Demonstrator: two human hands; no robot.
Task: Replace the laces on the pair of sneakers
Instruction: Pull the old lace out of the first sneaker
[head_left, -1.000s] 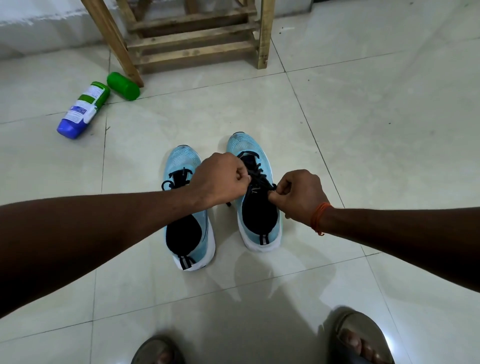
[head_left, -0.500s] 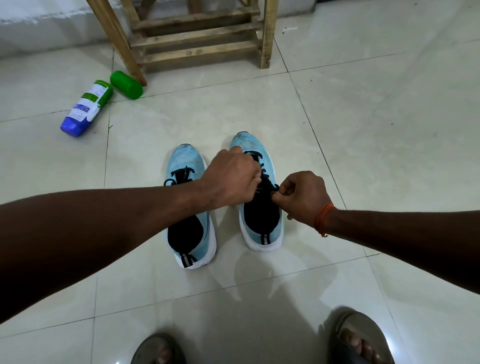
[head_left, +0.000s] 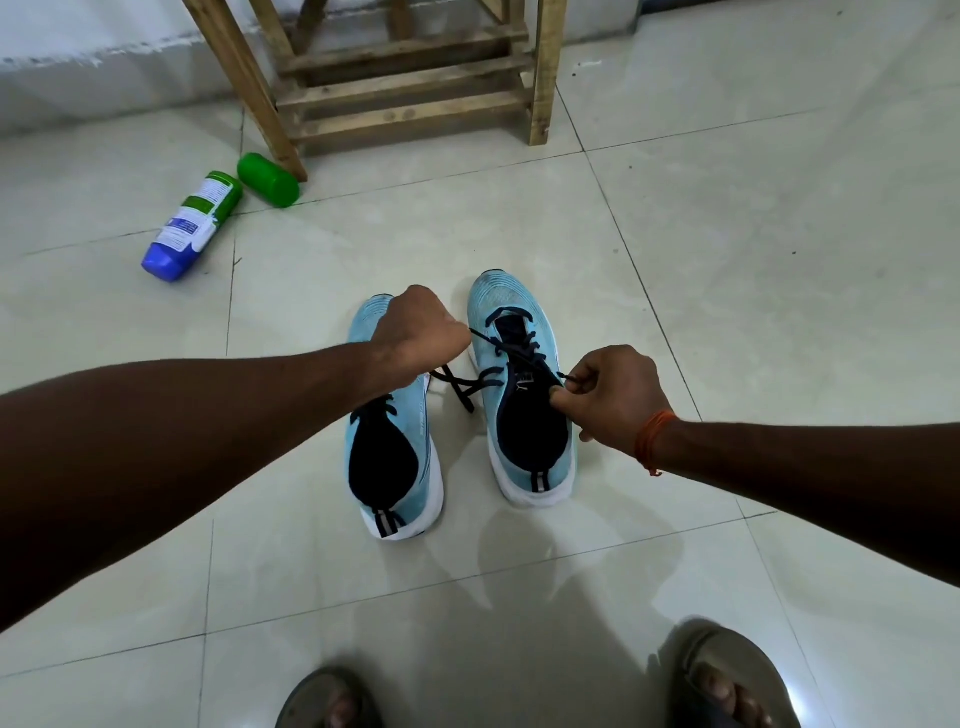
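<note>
Right sneaker (head_left: 519, 304) sits on floor (head_left: 727, 260) beside left sneaker (head_left: 410, 415). Left hand (head_left: 421, 335) fists 1 end of dark lace (head_left: 506, 351); right hand (head_left: 615, 400) pinches the other. Lace looks limp, light; best held near tips.

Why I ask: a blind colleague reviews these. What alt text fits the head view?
Seen from above, a person's left hand and right hand each hold a strand of the dark lace on the right sneaker, light blue, on a pale tiled floor. The left sneaker stands beside it; a bottle and a green cylinder lie near a wooden stand.
</note>
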